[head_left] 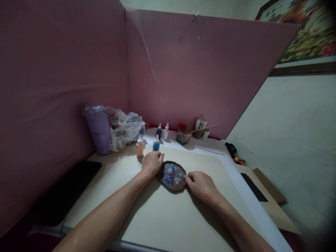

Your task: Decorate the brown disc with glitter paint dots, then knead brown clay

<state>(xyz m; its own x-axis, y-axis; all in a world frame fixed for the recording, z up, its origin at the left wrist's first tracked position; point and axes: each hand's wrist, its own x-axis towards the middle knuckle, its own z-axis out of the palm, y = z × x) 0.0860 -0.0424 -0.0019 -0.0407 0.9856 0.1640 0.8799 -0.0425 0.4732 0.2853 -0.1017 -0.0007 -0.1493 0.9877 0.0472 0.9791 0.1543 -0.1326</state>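
A round brown dish (pixel 173 188) with a raised, uneven rim sits on the pale sheet in front of me. Blue, purple and whitish dabs cover its inside. At the upper left of its rim is my left hand (pixel 151 163), fingers curled against the edge. My right hand (pixel 202 184) pinches the rim on the right side between thumb and finger. Just beyond my left hand stand a blue paint bottle (pixel 156 144) and a peach paint bottle (pixel 140 148), both with white nozzle caps.
Farther back are a dark purple bottle (pixel 159 133), a white bottle (pixel 166 133), a water cup (pixel 183 136) with a brush across it, and a holder (pixel 198 132). A purple tumbler (pixel 98 131) and plastic bag (pixel 126 127) stand left, behind a black pad (pixel 65 192). Pink panels enclose the table.
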